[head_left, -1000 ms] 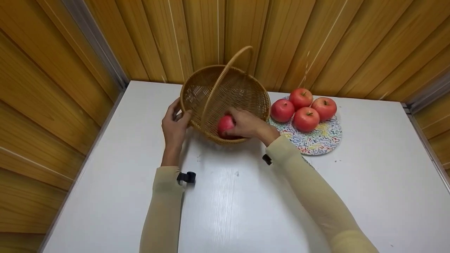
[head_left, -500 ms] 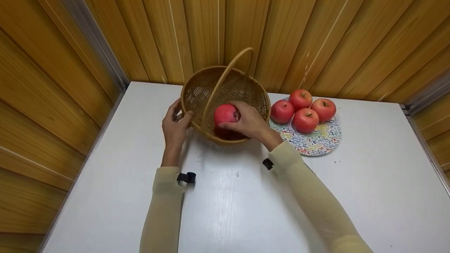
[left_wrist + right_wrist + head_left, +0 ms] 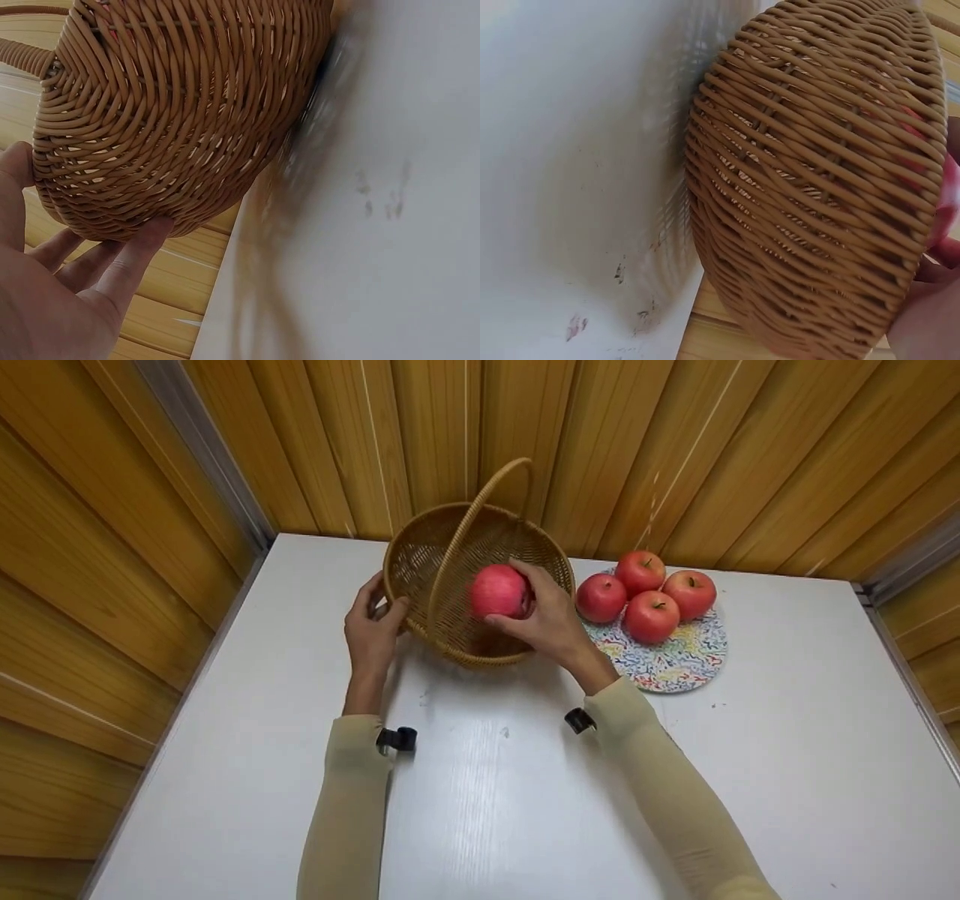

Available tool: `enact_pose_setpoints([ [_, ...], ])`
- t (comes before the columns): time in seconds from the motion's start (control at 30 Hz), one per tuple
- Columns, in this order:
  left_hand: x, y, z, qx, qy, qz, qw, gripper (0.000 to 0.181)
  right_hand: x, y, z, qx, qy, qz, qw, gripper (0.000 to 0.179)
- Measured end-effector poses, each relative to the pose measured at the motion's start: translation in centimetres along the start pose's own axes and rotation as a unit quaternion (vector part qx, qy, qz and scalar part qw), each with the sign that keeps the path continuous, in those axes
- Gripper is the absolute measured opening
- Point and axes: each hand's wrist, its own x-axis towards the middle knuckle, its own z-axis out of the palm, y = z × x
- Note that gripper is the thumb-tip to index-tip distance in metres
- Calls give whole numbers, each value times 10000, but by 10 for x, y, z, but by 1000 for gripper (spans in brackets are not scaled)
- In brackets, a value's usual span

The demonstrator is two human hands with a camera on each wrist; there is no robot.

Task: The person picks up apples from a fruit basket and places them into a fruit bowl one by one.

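Note:
A brown wicker basket point(image 3: 420, 559) with an arched handle stands at the back of the white table. My left hand point(image 3: 370, 641) holds its left side, thumb at the rim and fingers against the outer weave, as the left wrist view also shows on the basket wall point(image 3: 172, 127). Over the basket's opening, right of the handle, my right hand point(image 3: 551, 619) grips a red apple point(image 3: 497, 591) between thumb and fingers. In the right wrist view the wicker wall point(image 3: 817, 165) hides most of that apple point(image 3: 946, 199). The basket's floor is partly hidden.
Several red apples point(image 3: 652, 616) sit together on a colourful patterned mat point(image 3: 675, 671) just right of the basket. Wood-look panels point(image 3: 600, 457) rise behind the white table point(image 3: 465, 795).
My right hand has lifted the apple from low in the basket, then up and slightly right. The left hand keeps its hold on the basket.

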Motion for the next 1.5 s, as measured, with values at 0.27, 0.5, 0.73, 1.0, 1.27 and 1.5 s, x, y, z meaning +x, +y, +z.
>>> enact_pose_setpoints([
  [0.27,1,-3,-1,-16,-8,-61,10000,58,-16,3,-8,362,498,36,9981,84],
  [0.5,0,1,0,-45,-50,26,10000,59,-29,3,-15,680,891,197,9935,87],
  [0.73,3,-6,0,-28,-69,-32,10000,59,-41,9,-19,1354,1083,246,9846,82],
  [1.0,9,-19,-2,-64,2,90,9999,57,-49,12,-21,1704,1147,361,9780,83],
  [1.27,15,-29,0,15,25,37,10000,58,-51,12,-29,1651,1330,387,9765,83],
  [1.5,14,-29,-3,1,57,-39,10000,57,-53,12,-39,1394,1542,427,9772,81],
])
